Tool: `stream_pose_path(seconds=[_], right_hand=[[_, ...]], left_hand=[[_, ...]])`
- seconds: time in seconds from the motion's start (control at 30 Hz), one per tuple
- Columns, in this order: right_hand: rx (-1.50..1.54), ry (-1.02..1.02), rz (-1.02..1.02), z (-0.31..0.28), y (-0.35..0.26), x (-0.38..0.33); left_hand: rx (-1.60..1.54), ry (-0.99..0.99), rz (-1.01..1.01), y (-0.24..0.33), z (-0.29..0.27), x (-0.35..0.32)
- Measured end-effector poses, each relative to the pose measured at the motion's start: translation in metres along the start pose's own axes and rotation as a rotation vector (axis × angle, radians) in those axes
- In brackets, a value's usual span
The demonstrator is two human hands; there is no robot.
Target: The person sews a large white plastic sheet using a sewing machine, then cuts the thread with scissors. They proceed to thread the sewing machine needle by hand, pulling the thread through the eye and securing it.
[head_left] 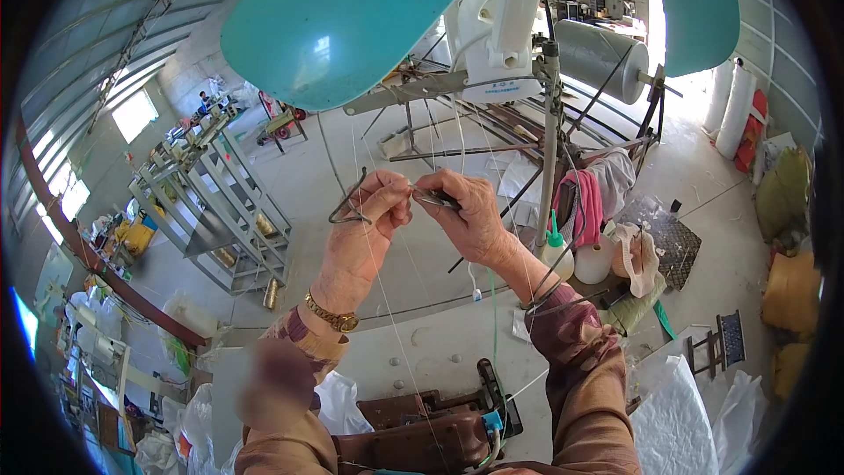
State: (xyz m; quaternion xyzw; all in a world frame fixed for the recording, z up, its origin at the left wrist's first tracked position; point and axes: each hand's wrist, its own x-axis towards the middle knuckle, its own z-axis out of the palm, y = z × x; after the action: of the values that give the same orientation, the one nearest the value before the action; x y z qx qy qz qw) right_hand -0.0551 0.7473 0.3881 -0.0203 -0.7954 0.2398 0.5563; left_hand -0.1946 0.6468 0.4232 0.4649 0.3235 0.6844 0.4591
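Observation:
In front of me, at the middle of the view, both hands are raised with their fingertips almost meeting. My left hand is closed in a pinch on a thin white thread, which runs down past the wrist. A bent dark wire hook sits against the outer side of this hand. My right hand is closed on a small metal tool, mostly hidden by the fingers, so its kind cannot be made out. Below my hands lies a brown sewing machine on a pale table.
Large teal fan blades hang overhead. An upright metal pole stands right of my hands. Beside it are a bottle with a green nozzle and a pink cloth. A grey metal frame stands on the left.

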Motion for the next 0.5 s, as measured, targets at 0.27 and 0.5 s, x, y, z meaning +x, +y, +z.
stream_pose_path(seconds=[0.27, 0.5], right_hand=[[0.311, 0.592, 0.305, 0.015, 0.002, 0.017], [0.647, 0.709, 0.358, 0.024, 0.005, 0.035]], left_hand=[[0.2, 0.069, -0.026, 0.006, -0.011, -0.013], [0.35, 0.135, 0.04, 0.033, -0.026, -0.041]])
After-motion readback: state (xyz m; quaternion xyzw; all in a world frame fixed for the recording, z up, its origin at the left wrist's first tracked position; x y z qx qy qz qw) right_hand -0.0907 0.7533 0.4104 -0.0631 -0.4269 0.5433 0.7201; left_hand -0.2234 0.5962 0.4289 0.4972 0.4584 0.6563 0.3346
